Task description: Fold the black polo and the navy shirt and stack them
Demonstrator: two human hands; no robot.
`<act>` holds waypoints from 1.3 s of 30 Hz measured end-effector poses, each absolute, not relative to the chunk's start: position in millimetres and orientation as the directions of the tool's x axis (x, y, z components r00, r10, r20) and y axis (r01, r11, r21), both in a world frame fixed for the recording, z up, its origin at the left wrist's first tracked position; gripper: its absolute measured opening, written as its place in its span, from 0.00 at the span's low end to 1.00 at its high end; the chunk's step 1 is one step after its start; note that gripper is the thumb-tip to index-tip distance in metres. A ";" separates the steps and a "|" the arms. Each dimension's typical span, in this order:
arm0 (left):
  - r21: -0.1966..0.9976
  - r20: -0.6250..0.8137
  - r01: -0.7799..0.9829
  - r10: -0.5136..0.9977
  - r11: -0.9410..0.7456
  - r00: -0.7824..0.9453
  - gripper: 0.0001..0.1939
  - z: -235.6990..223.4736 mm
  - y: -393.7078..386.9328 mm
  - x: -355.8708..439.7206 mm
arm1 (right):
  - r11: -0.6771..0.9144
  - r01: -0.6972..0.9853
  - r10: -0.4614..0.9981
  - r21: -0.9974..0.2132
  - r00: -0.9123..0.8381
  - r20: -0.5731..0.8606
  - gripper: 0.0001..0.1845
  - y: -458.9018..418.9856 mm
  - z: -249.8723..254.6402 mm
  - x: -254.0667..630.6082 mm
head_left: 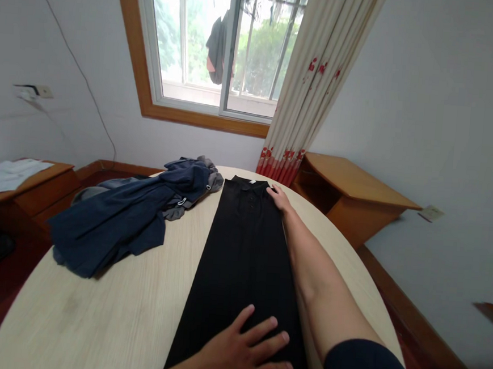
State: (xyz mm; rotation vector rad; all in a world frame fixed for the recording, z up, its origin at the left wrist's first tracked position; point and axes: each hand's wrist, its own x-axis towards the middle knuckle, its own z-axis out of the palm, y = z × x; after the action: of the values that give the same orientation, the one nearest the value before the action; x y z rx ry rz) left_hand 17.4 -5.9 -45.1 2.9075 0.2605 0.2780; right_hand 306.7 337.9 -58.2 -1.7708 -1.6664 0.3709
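Note:
Black trousers [241, 246] lie flat and lengthwise on the round pale wooden table [125, 311], the waistband at the far end toward the window. A small white label shows inside the waistband, and small buttons sit below it. My left hand [248, 352] rests on the lower part of the fabric, palm down with fingers spread. Stretched far forward, my right hand [280, 198] has its fingers closed at the right corner of the waistband. The near end of the trousers runs out of view below.
A heap of dark blue and grey clothes [133, 210] lies on the table's left side. Behind stand a window [223, 46] and a patterned curtain [315, 76]. A wooden desk [349, 181] is at the right, a low wooden cabinet [36, 196] at the left.

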 end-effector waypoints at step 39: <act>0.442 0.180 0.476 0.595 -0.761 0.783 0.19 -15.5 42.8 -99.1 | 0.443 0.726 0.896 -0.526 -0.372 0.241 0.21 -0.9 -32.0 285.7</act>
State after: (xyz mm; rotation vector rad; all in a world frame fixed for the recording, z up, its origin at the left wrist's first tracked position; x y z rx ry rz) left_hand -99.1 42.8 -15.5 2.6001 0.8131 0.4406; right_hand 285.7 -0.9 -32.0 -1.3601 -2.2049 0.4585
